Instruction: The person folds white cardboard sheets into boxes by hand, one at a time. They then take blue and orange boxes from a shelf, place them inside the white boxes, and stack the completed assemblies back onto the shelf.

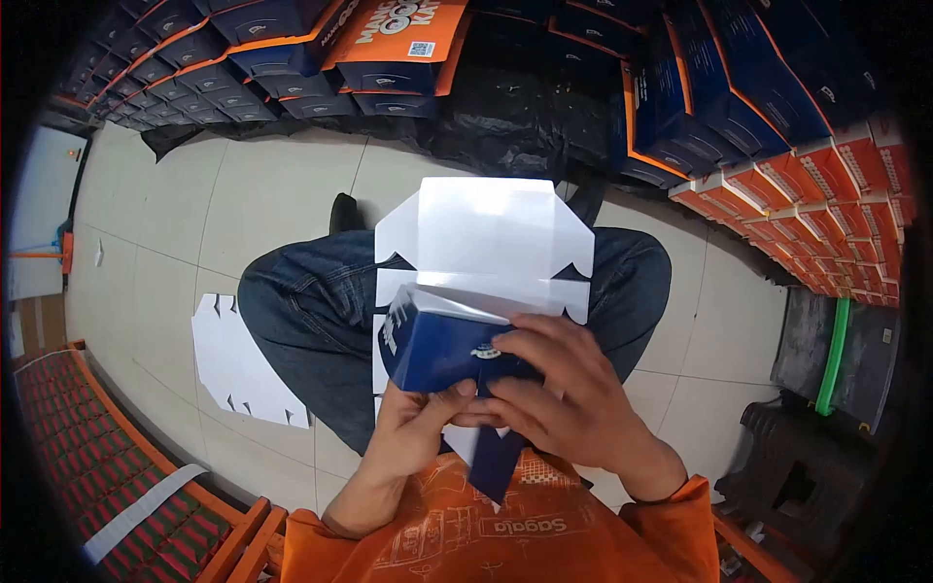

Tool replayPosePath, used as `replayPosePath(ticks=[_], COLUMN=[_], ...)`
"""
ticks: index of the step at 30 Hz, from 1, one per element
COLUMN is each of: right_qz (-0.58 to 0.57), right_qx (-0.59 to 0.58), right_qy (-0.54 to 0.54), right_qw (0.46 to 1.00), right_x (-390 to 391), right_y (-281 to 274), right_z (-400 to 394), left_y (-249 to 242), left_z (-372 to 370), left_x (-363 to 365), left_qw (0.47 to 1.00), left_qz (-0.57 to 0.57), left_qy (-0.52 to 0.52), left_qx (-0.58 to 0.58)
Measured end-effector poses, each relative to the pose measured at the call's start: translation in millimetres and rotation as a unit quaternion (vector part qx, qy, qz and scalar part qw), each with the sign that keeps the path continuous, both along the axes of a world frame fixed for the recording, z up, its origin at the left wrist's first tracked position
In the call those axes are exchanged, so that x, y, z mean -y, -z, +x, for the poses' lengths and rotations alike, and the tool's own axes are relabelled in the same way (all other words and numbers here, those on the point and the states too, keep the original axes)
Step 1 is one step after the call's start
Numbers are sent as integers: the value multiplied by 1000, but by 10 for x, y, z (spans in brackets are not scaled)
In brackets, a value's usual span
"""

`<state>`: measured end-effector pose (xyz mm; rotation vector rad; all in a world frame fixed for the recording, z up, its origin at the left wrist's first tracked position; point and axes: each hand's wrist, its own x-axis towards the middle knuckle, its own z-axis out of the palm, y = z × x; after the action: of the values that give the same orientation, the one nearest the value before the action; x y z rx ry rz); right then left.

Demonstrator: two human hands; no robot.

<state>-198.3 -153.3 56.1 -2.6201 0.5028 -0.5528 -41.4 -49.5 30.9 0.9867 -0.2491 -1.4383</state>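
Note:
A dark blue carton (437, 350), partly folded, is tilted over my lap, with its white inner side showing at the top edge. My left hand (418, 423) grips its lower near edge, thumb pressed against the blue face. My right hand (573, 394) has its fingers bent over the carton's right side, beside a small white logo. Below the hands a blue flap (496, 462) hangs down in front of the orange shirt. Under the carton, a white flat carton blank (486, 228) with cut corners lies across my legs.
Another white blank (248, 364) lies on the tiled floor at the left. Stacked blue and orange boxes (282, 53) line the far side, with red-and-white boxes (807, 214) at the right. A woven seat (107, 466) with a wooden frame is at lower left, a black plastic object (802, 476) at lower right.

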Motion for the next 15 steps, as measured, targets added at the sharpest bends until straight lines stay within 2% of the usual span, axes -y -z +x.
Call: replayPosePath(ticks=[1,2,3,4,6,7,8,10,11,12,14,15], right_qz=[109,216,255,253,340,253,251,110,45,43,-2,41], right_qx=[1,2,36,36,265,222,223,16,11,9,-32,-40], right_qy=[16,31,36,35,118,65,62,18,45,51,87,108], right_qw=[994,976,966,966,895,939,940,994,998,998,996,993], right_x=[9,22,50,62,126,179,169,122,131,147,191,204], right_y=[30,55,73,135,297,285,255,99,151,141,83,-9], right_z=[-19,-32,-30,-48,-124,-202,-206,-174,-189,-201,-199,-134], left_y=[73,153,190,188,177,151,173,278,325,393,490,481], left_z=[0,15,31,45,66,58,86,124,-14,-45,9,-16], left_x=[7,22,48,99,244,311,322,302,302,211,123,90], left_qw=[1000,994,974,974,993,995,995,933,985,977,948,948], left_qz=[0,-31,-63,-64,-7,-11,-13,-19,-75,-43,-59,-59], left_qy=[1,29,55,54,31,-5,-9,74,-27,-8,79,79], left_qx=[-2,104,210,211,112,99,100,351,153,209,302,302])
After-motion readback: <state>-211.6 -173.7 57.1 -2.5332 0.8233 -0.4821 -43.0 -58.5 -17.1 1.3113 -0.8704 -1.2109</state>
